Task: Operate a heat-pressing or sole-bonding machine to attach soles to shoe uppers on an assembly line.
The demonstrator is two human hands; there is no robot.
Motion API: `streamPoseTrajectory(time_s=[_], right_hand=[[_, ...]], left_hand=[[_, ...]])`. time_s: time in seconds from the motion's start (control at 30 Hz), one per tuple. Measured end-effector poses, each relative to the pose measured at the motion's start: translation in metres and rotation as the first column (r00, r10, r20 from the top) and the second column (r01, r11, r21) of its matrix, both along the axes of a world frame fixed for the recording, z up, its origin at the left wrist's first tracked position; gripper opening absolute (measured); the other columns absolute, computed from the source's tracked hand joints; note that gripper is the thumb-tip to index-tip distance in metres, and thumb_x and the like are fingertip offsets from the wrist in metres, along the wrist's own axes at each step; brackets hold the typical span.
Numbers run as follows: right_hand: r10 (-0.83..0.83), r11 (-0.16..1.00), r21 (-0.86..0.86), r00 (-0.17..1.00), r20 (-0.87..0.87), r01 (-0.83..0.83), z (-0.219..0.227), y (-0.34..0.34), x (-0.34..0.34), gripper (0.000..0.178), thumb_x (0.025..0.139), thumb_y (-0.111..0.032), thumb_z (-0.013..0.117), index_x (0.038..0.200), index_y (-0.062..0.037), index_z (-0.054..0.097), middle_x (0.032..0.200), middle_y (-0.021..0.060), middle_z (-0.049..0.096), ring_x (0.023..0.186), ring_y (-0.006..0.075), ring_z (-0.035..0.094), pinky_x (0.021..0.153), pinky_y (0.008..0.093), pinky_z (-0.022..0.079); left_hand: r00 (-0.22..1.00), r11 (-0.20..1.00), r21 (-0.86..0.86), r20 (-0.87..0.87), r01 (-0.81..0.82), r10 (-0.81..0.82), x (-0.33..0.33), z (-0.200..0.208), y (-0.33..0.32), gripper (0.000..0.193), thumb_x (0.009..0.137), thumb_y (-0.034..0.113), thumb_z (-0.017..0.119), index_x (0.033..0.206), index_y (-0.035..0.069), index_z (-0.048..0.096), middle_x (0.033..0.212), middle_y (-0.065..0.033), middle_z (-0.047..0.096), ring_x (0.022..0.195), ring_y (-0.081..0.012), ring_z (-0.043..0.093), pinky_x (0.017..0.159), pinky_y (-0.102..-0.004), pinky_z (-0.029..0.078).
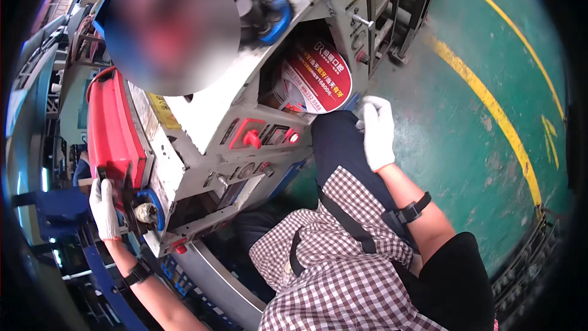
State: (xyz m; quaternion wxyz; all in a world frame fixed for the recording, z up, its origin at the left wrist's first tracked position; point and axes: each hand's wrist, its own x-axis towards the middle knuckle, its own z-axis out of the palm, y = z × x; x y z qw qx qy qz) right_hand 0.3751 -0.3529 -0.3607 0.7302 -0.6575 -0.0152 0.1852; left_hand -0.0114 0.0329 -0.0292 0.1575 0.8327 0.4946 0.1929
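- Checked apron (337, 276) is covering the lap, lower than both hands' fingers.
- Left hand (105, 211), white-gloved, is lying against or just beside the near end of the red housing (113, 129), which is sitting just beyond its fingertips; whether those fingers are pinching, I cannot tell.
- Handling that end seems the step in hand; the next move is probably calling for a sure hold there.
- Right hand (378, 132) is hovering by the knee, fingers bent together, gripping nothing visible.
- Left of those fingers, the upper compartment (269, 83) is holding a round red-and-white panel (321, 76).
- Right of the left fingers, the lower compartment (195, 209) is showing dark, contents unclear.
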Motion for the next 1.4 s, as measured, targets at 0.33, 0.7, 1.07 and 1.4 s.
streamPoseTrajectory(time_s=[0.33,0.7,1.07,1.4], right_hand=[[0.294,0.745,0.091,0.447,0.845,-0.661,0.121,0.076,-0.107,0.018,0.082,-0.004,0.074,0.1,-0.0033,0.071,0.09,0.0127,0.07,0.081,0.0318,0.07,0.073,0.0399,0.056],[0.293,0.733,-0.247,-0.034,0.956,-0.633,0.225,0.203,-0.186,0.021,0.092,-0.017,0.069,0.109,-0.0053,0.069,0.103,0.0137,0.07,0.097,0.032,0.066,0.087,0.0414,0.052],[0.734,0.445,-0.651,-0.166,0.659,-0.615,0.261,0.233,-0.214,0.039,0.093,-0.043,0.07,0.11,-0.0078,0.071,0.086,0.0145,0.074,0.081,0.0282,0.073,0.075,0.038,0.056],[0.834,0.354,-0.523,0.008,0.552,-0.776,0.25,0.231,-0.206,0.043,0.09,-0.037,0.076,0.119,-0.0061,0.07,0.105,0.0132,0.076,0.096,0.0219,0.073,0.089,0.0346,0.056]], left_hand=[[0.994,0.932,-0.348,0.02,0.105,-0.104,0.006,0.016,-0.007,0.022,0.101,0.029,0.064,0.1,0.007,0.064,0.071,0.0045,0.055,0.059,-0.0049,0.047,0.054,-0.0241,0.036],[0.97,0.96,-0.176,-0.064,0.219,-0.233,0.006,0.003,-0.006,0.038,0.097,0.049,0.066,0.093,0.011,0.067,0.063,0.0058,0.051,0.053,-0.0036,0.044,0.049,-0.0245,0.032],[0.881,0.883,0.072,-0.142,0.465,-0.452,0.0,0.005,-0.007,0.038,0.096,0.04,0.061,0.093,0.005,0.074,0.089,-0.0116,0.073,0.083,-0.024,0.065,0.081,-0.0376,0.049],[0.859,0.81,0.294,-0.252,0.507,-0.446,0.001,0.013,-0.023,0.035,0.092,0.043,0.063,0.092,0.011,0.076,0.097,-0.0125,0.075,0.091,-0.0271,0.068,0.086,-0.04,0.052]])
